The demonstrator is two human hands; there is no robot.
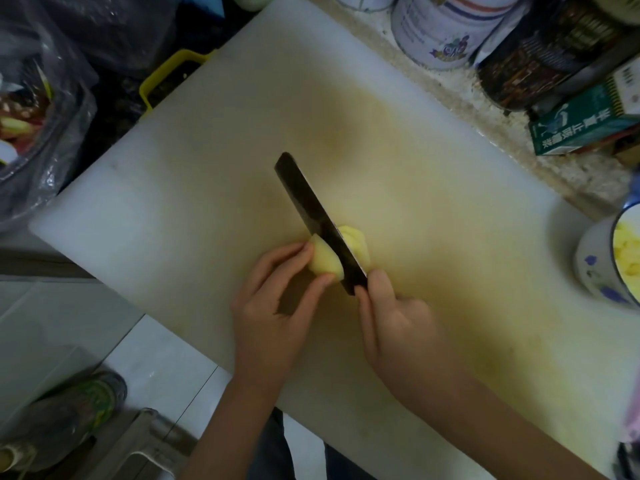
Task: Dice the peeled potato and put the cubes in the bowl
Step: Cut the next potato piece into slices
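Speckled surface [485,109] ran along the back, and your big white board [173,202] covered most of it. Judging by that spread, you were partway through: some cubes were already put away, one piece was under the blade, and its dicing and transfer were left. At the far left a clear bag [52,133] held what looked like scraps. Behind the board stood a white tin [443,32] and a dark tin [540,64], contents hidden, beside a green box [585,123]. Your bowl [595,268] sat at the board's right edge, well apart from the cutting, with pale yellow cubes [627,251] inside; the frame edge cut off how full it was. Your right hand [398,320] was clenched round the handle of the knife [311,209], whose blade stood in the potato [325,259] near the board's middle. Your left hand [273,306] pinched the potato's uncut end between fingers [291,254] and thumb. A few slices [356,242] lay just right of the blade.
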